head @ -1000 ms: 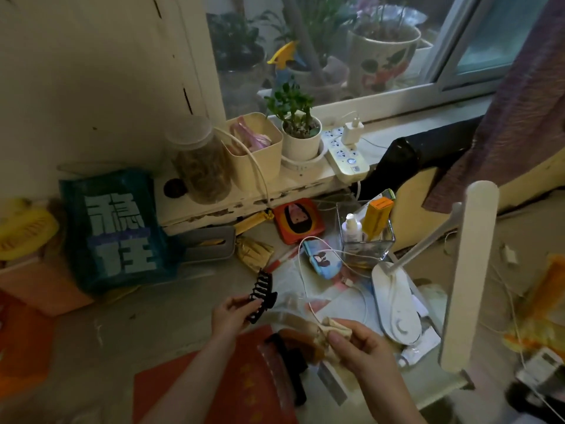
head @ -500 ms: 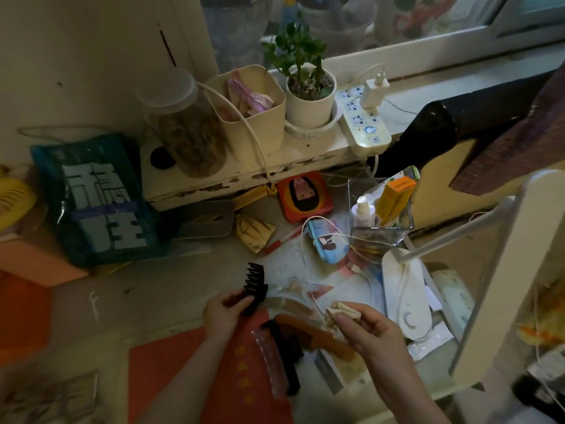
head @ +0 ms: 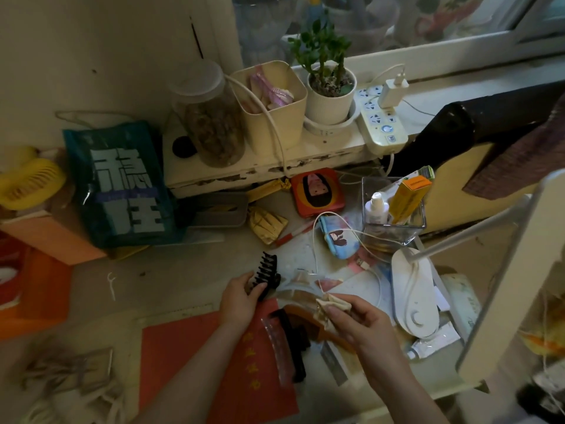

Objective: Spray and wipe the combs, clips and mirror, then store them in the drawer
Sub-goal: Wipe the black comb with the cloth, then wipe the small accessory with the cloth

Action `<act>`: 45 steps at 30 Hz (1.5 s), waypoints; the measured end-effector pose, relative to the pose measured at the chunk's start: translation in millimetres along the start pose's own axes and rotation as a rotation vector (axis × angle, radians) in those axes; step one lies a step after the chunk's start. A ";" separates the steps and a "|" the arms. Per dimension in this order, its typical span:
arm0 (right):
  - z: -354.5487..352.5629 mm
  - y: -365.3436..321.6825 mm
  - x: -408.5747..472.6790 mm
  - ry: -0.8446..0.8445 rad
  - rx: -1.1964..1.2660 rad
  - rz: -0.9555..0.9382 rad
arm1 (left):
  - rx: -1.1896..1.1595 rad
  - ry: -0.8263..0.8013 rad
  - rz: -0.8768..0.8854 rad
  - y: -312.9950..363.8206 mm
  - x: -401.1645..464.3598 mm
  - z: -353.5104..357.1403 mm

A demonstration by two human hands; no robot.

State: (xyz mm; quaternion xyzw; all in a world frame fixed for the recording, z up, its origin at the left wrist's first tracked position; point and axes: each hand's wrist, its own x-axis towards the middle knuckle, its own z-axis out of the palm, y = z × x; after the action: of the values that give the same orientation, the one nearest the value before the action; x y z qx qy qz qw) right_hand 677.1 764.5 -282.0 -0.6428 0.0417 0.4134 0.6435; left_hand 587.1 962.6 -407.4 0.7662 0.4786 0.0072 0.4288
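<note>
One black claw clip (head: pixel 265 276) gripped by left hand (head: pixel 241 298) fingers; right hand (head: pixel 357 319) pinches one folded cloth (head: pixel 331 305)

Claw clip (head: pixel 265 275) sitting in left hand (head: pixel 241 298), left of cloth (head: pixel 331 306) in right hand (head: pixel 359 324); plant pot (head: pixel 330 99) standing behind, on shelf (head: pixel 244 171).

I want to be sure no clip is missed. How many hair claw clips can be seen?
2. A black claw clip is in the left hand; a translucent claw clip lies on the red paper below. Others may be hidden under the clutter.
</note>
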 end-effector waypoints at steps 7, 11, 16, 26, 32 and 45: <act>30.2 3.8 -10.5 -0.095 -0.020 -0.012 | 0.015 0.059 0.096 -14.6 -37.5 -42.3; 63.4 13.4 -21.5 -0.197 -0.068 -0.029 | 0.040 0.128 0.120 -43.1 -63.0 -80.4; 110.2 35.9 -41.3 -0.270 -0.090 -0.019 | 0.148 0.211 0.086 -98.3 -90.5 -127.0; 218.4 100.7 -79.9 -0.255 -0.101 -0.039 | 0.249 0.234 0.045 -226.7 -109.2 -219.4; 290.0 147.0 -109.1 -0.113 -0.064 -0.027 | 0.307 0.217 0.160 -288.1 -90.5 -279.6; 353.4 179.0 -146.6 -0.015 -0.025 0.022 | 0.251 -0.071 0.193 -331.1 -53.1 -328.3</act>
State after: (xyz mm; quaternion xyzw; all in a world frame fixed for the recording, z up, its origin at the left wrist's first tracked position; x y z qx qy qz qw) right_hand 307.5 968.8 -278.0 -0.6473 0.0389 0.4258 0.6310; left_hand 179.3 1194.5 -398.5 0.8561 0.3842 -0.0387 0.3435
